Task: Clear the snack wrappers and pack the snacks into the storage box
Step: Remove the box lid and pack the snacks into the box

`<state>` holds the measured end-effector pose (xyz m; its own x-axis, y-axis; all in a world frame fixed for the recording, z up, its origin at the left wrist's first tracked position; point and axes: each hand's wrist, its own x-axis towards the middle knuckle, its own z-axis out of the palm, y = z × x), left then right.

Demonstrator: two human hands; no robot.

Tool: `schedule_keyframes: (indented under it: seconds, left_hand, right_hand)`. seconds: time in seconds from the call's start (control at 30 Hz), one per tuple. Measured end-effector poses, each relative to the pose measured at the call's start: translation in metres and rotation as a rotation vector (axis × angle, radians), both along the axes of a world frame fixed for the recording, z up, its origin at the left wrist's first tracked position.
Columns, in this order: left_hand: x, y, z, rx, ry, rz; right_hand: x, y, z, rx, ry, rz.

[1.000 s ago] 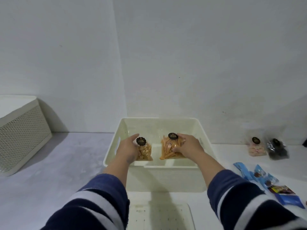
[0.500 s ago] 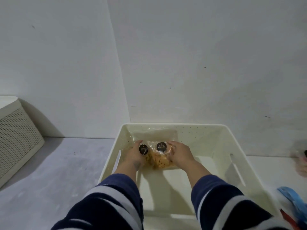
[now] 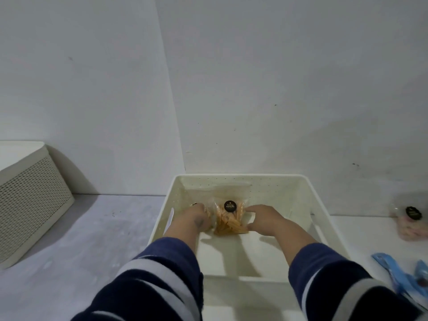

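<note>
While both hands are lowered into the cream storage box (image 3: 324, 206), the clear bag of orange stick snacks (image 3: 230, 218), judged light, crinkly and breakable, is pinched at its edge by the right hand (image 3: 266, 220), a second bag being covered by the left hand (image 3: 191, 222), whose grip cannot be told.

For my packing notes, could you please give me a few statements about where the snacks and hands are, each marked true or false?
1. Both hands are inside the storage box. True.
2. The bag of orange sticks lies on the table outside the box. False: it stands in the box near the far wall, between the left hand and the right hand.
3. A pink snack bag remains on the table to the right. True.
4. The blue wrappers are inside the box. False: they lie on the table, right of it.
</note>
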<state>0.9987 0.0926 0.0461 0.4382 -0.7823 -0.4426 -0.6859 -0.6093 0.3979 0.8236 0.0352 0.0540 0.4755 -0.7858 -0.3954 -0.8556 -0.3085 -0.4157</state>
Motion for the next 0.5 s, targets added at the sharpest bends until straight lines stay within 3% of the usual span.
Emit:
schedule_keyframes:
  seconds: [0.13,0.23,0.5]
  left_hand:
    - [-0.039,0.027,0.032,-0.159,0.079,-0.176]
    - [-0.081,0.053,0.052,-0.241,0.032,-0.334]
    - [-0.211,0.124,0.091,-0.283,-0.019,-0.621]
  right_hand:
    - [-0.041,0.036,0.037,-0.074,-0.017,0.001]
    - [-0.084,0.072,0.061,-0.128,0.012,-0.003]
    - [-0.214,0.158,0.093,-0.147,0.108,-0.139]
